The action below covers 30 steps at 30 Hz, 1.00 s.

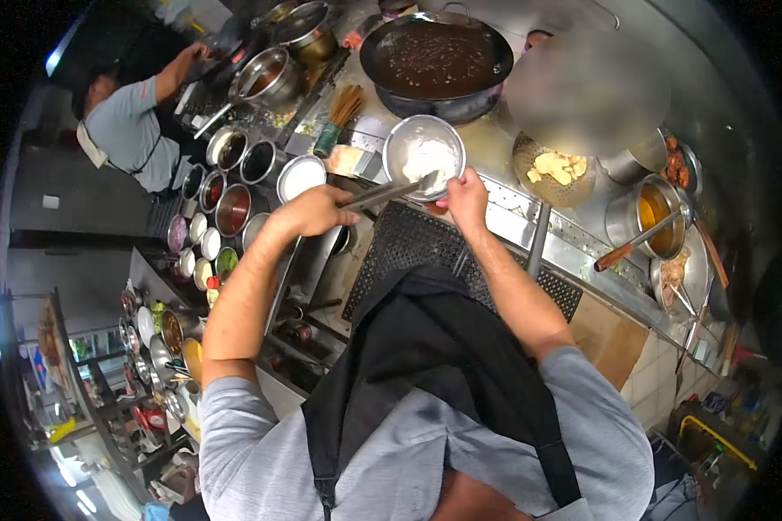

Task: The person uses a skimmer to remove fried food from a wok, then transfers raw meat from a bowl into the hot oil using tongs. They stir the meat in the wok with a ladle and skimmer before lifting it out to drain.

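As the left hand (pixel 315 211) grips a metal utensil (pixel 382 194), right hand (pixel 467 201) clasping a bowl (pixel 392 154), white contents (pixel 429 157) inside

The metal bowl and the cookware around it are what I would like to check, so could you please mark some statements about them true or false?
1. The right hand grips the metal bowl at its edge. True.
2. The left hand grips the strainer's handle. False: the left hand holds a gray utensil whose end is in the bowl.
3. The bowl's contents are dark red. False: the contents are white.
4. The strainer holds yellow pieces. True.
5. The large wok is empty. False: the wok holds dark liquid.
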{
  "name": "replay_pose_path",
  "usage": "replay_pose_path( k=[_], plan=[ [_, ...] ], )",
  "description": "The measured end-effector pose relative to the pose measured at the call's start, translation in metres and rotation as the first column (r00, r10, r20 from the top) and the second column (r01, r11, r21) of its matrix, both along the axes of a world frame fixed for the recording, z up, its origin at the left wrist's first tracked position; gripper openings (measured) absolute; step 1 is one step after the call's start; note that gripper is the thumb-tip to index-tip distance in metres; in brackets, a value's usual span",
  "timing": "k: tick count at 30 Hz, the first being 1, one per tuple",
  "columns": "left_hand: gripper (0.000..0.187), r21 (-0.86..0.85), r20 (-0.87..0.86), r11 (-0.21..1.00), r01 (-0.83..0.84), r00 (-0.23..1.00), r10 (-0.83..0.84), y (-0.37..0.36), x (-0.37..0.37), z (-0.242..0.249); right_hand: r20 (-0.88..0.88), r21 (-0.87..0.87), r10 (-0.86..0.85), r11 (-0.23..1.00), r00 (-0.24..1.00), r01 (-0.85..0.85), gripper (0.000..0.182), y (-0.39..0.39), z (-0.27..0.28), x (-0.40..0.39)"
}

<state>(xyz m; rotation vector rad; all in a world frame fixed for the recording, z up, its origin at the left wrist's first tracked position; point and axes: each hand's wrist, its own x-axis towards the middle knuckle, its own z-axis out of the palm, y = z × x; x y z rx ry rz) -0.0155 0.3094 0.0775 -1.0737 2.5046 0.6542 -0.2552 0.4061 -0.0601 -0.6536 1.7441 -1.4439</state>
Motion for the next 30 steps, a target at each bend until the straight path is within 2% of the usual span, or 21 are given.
replay_pose_path(
  k=[2,3,4,5,6,7,10,11,13,15,22,25,26,30],
  plan=[
    [0.049,0.231,-0.260,0.959,-0.165,0.939,0.224,-0.002,0.008,-0.042,0.050,0.032,-0.035,0.999,0.998,0.033,0.014,0.001,-0.009,-0.003],
    [0.049,0.229,-0.255,0.960,-0.160,0.942,0.217,0.004,0.002,-0.040,0.126,-0.013,-0.050,0.999,0.991,0.052,0.014,-0.003,-0.018,-0.007],
    [0.047,-0.086,-0.220,0.982,-0.167,0.965,0.145,0.018,-0.009,-0.038,0.200,-0.057,-0.067,0.995,0.977,0.080,0.015,-0.005,-0.020,-0.011],
    [0.045,-0.389,-0.168,0.910,-0.145,0.982,0.085,0.030,-0.018,-0.034,0.203,-0.055,-0.080,0.994,0.976,0.093,0.015,-0.005,-0.023,-0.015],
    [0.042,-0.520,-0.135,0.848,-0.099,0.990,0.033,0.036,-0.025,-0.027,0.260,-0.054,-0.085,0.993,0.962,0.102,0.015,-0.004,-0.022,-0.018],
    [0.042,-0.518,-0.138,0.850,-0.096,0.990,0.027,0.037,-0.029,-0.016,0.314,-0.056,-0.085,0.993,0.946,0.108,0.016,-0.005,-0.021,-0.022],
    [0.046,-0.595,0.001,0.802,0.059,0.997,-0.073,0.036,-0.033,0.024,0.313,-0.084,-0.082,0.990,0.946,0.113,0.015,-0.006,-0.022,-0.028],
    [0.044,-0.553,0.034,0.830,0.078,0.997,-0.071,0.038,-0.034,0.041,0.313,-0.085,-0.079,0.990,0.947,0.110,0.015,-0.005,-0.023,-0.029],
    [0.052,-0.578,0.027,0.807,0.121,0.991,-0.130,0.032,-0.031,0.063,0.290,-0.070,-0.067,0.993,0.955,0.091,0.014,-0.004,-0.020,-0.032],
    [0.048,-0.515,0.070,0.850,0.109,0.994,-0.085,0.030,-0.035,0.090,0.247,-0.077,-0.068,0.993,0.967,0.089,0.013,-0.003,-0.020,-0.033],
    [0.043,-0.487,0.053,0.865,0.119,0.993,-0.107,-0.003,-0.051,0.077,0.104,-0.176,-0.120,0.975,0.987,0.137,0.010,-0.004,-0.023,-0.026],
    [0.040,-0.473,0.059,0.870,0.139,0.990,-0.126,-0.016,-0.046,0.094,0.110,-0.141,-0.175,0.972,0.978,0.190,0.009,-0.009,-0.018,-0.028],
    [0.040,-0.488,-0.007,0.858,0.159,0.983,-0.186,-0.028,-0.039,0.092,0.107,-0.139,-0.193,0.968,0.975,0.207,0.009,-0.012,-0.019,-0.028],
    [0.042,-0.473,-0.039,0.866,0.160,0.979,-0.202,-0.060,-0.023,0.120,0.152,-0.120,-0.240,0.958,0.959,0.259,0.008,-0.027,-0.023,-0.022]
  ],
)
